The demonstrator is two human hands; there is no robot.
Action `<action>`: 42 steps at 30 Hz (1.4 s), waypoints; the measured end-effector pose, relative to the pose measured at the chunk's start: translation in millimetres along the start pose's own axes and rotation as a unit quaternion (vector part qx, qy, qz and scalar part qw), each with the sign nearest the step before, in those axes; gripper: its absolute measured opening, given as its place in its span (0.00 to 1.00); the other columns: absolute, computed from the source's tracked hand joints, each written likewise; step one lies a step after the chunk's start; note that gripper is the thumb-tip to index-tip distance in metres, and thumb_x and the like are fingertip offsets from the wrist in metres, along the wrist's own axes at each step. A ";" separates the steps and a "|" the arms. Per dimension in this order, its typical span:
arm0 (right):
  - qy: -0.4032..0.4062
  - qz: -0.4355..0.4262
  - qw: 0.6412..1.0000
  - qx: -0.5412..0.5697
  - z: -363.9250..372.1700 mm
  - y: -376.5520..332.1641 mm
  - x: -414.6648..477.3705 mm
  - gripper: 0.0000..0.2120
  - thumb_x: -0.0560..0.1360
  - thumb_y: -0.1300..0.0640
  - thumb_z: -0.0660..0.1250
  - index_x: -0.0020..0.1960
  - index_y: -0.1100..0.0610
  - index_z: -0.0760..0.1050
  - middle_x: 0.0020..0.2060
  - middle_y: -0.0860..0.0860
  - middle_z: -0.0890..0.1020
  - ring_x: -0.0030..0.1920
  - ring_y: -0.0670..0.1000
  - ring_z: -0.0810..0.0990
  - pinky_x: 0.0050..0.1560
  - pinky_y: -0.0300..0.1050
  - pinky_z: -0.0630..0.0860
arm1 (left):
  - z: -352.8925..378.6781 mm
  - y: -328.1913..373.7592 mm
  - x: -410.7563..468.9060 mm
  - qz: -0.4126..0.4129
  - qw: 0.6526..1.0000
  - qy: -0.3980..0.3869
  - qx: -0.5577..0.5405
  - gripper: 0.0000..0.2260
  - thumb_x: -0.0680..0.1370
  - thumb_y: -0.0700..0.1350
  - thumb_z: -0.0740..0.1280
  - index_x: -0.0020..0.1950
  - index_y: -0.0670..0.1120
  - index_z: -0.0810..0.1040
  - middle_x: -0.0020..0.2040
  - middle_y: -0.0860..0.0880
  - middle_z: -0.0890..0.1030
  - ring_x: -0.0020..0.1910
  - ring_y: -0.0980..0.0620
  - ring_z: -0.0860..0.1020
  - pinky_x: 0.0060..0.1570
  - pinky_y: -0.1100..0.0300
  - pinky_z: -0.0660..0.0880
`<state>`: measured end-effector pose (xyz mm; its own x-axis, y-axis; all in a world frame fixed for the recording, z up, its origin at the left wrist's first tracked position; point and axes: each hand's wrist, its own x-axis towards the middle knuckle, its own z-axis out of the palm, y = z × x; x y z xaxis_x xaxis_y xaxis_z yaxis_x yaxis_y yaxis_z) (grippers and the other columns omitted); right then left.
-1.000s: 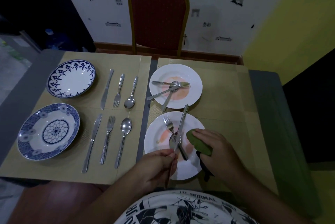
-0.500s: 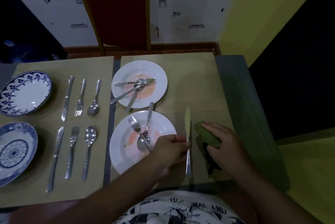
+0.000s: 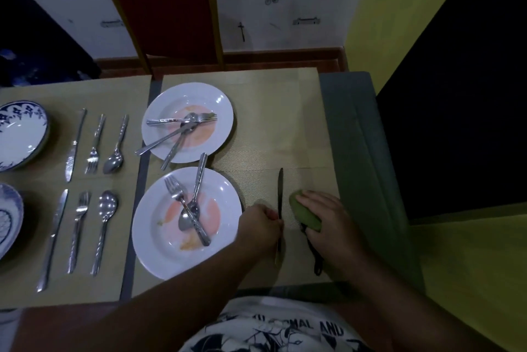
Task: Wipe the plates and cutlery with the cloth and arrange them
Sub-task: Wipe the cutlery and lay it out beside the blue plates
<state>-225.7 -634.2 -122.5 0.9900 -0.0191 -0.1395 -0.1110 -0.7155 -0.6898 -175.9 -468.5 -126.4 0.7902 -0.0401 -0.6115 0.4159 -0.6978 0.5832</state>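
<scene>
The person's shirt point(image 3: 273, 329) bears printed letters of which only "MAL AND" can be read; the rest is cut off or folded. The left hand point(image 3: 261, 227) is curled, fingers closed on the handle of a knife point(image 3: 280, 197), which lies on the right-hand placemat point(image 3: 285, 123) near the table's point(image 3: 350, 134) near right corner, blade pointing to the far edge; its handle end shows below the hand. The right hand point(image 3: 328, 226) lies just beside the knife, fingers bent over a green cloth point(image 3: 305, 213) and pressing it to the mat; a dark strap hangs from under that hand toward the near edge. Between the knife and the mat's left edge sits a near white plate point(image 3: 159, 237), smeared orange, with a fork point(image 3: 182, 203) and a spoon point(image 3: 194, 203) crossed in it; the left hand is just beside its right rim. Toward the far edge a far white plate point(image 3: 219, 112), also smeared, carries three pieces of cutlery, too tangled to tell apart, two handles jutting over its left rim. On the left-hand placemat point(image 3: 134, 95) lie two rows of knife, fork and spoon, and at the left edge two blue-patterned plates point(image 3: 20, 134), both partly out of view. A red chair point(image 3: 159, 6) stands past the far edge.
</scene>
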 end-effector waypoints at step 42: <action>-0.015 -0.030 0.985 -0.167 32.3 -34.2 -6.8 0.34 0.64 0.65 0.73 0.68 0.49 0.74 0.67 0.47 0.74 0.67 0.51 0.68 0.66 0.43 0.64 | -62.8 -71.0 -30.3 0.450 0.810 0.111 0.359 0.19 0.75 0.52 0.66 0.63 0.46 0.81 0.62 0.47 0.82 0.63 0.46 0.79 0.66 0.47 0.73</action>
<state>-231.4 -587.1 -120.9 0.9903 0.0480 -0.1305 -0.0124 -0.9043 -0.4266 -201.1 -372.9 -115.7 0.7227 -0.6896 0.0472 -0.6797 -0.6966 0.2298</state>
